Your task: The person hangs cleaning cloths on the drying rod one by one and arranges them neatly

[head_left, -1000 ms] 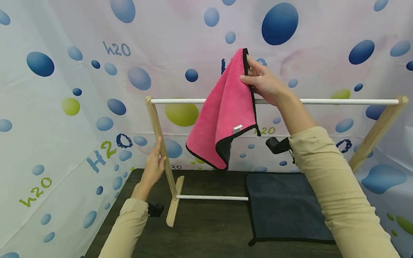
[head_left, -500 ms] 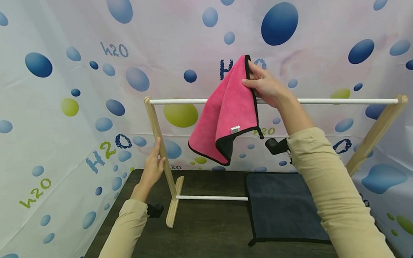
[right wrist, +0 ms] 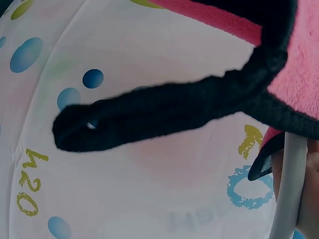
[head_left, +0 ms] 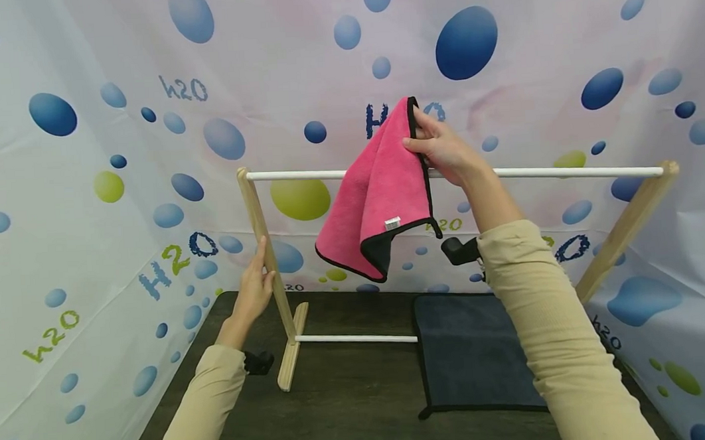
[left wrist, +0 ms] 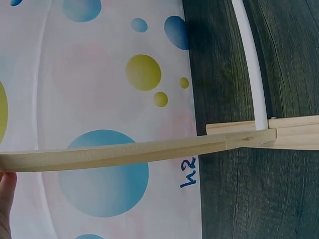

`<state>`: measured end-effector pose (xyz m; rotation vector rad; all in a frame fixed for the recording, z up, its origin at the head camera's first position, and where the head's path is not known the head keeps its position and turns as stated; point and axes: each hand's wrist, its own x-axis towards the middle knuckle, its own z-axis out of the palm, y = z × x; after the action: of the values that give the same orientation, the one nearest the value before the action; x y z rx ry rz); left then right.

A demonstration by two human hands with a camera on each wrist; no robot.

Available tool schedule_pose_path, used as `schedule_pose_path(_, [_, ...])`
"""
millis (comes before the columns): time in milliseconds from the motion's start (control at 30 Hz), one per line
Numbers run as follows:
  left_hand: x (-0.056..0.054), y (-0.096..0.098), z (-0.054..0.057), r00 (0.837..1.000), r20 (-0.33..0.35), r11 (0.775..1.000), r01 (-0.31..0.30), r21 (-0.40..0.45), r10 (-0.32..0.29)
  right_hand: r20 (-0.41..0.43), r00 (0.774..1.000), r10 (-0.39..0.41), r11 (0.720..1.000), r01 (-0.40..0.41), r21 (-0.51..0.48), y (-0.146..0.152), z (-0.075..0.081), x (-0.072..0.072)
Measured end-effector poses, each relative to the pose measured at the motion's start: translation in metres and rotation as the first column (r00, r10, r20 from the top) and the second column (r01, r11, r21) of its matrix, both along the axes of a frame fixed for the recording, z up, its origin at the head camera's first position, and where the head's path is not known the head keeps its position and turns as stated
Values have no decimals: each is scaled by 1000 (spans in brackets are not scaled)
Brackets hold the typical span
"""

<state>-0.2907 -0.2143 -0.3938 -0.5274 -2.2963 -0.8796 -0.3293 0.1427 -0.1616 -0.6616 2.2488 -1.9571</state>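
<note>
With fingers and thumb my right hand [head_left: 445, 152] pinches the black-edged top of a pink towel [head_left: 380, 185]. The towel hangs in loose folds in front of the white top rod [head_left: 571, 171] of a wooden rack, its upper corner raised above the rod. A white label [head_left: 392, 223] sits near its lower edge, where a dark underside shows. The right wrist view has its black hanging loop [right wrist: 149, 117] up close. At the rack's left, my left hand [head_left: 253, 288] holds the wooden post [head_left: 254, 215], index finger along it and thumb near its front; other fingers are partly hidden.
A dark grey towel [head_left: 479, 353] with black edging lies flat on the dark table [head_left: 350, 413], over part of the lower rod [head_left: 359, 339]. The right post [head_left: 625, 232] stands beyond my right arm. A bubble-printed curtain [head_left: 139, 32] closes off the back and sides.
My right hand has come down a little with the pink towel, bringing its top corner nearer the rod. The head view has shifted slightly; my left hand stays on the post.
</note>
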Motion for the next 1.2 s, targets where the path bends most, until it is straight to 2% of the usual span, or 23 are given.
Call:
schedule_pose_path(400, [4,-1,0,999,-49,999,-19,27,21,-14,1000,8,1000,-8,9,-4,3,3])
schedule_pose_path(567, [5,5,3,997,-79,991,10,130,0,-24,1000,-2,1000,2,-4,-3,4,3])
schedule_pose_path(667, [6,9,5,992,-128,981,21,191,3,-26,1000,-1,1000,1,-15,-3,5,3])
schedule_pose_path(967, [13,24,8,956,-273,953,-21,301,107,-9,1000,-8,1000,8,6,-3,6,6])
schedule_pose_path(1100, [17,33,9,930,-331,939,-37,343,158,2,1000,-12,1000,12,24,-2,3,8])
schedule_pose_path(1200, [19,42,5,916,-366,935,-27,354,165,6,1000,-16,999,15,34,0,1,10])
